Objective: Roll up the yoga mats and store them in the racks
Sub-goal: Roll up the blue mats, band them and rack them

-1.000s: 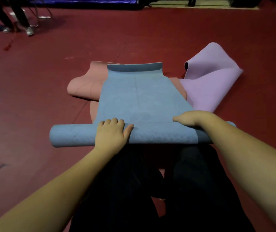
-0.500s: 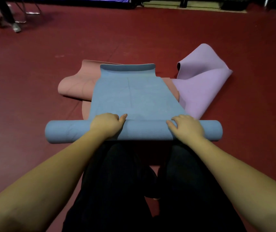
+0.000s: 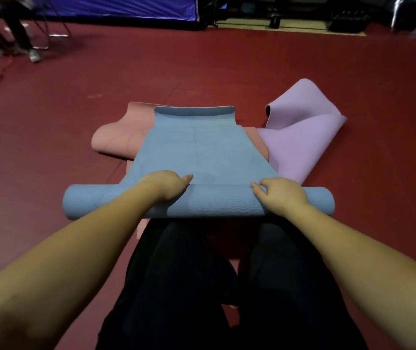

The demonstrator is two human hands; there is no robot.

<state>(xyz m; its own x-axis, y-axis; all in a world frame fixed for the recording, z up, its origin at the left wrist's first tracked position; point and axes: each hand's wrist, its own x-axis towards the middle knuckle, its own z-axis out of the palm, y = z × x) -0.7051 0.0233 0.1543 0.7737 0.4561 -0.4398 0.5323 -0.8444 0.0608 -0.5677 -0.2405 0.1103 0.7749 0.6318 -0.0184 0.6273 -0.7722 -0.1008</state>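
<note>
Both hands gripped the rolled part of the blue mat [image 3: 202,150]: the left hand [image 3: 166,184] and right hand [image 3: 281,195] curled their fingers over it. Under it lay a pink mat [image 3: 120,133]; a purple mat [image 3: 300,137] lay beside. No writing was legible.

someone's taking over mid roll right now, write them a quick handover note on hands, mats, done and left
Left hand: fingers curled over the rolled part of the blue foam yoga mat, left of centre.
Right hand: fingers curled over the same roll, right of centre.
Mats: the blue one is partly rolled, roll lying crosswise at the knees, flat stretch running away with its far end curled up. It lies on the unrolled pink foam mat. The lilac foam mat sits loosely folded to the right, on the red floor.
Done: first part of the blue roll.
Left: finish blue, roll pink and lilac, store all three. No rack in view.
</note>
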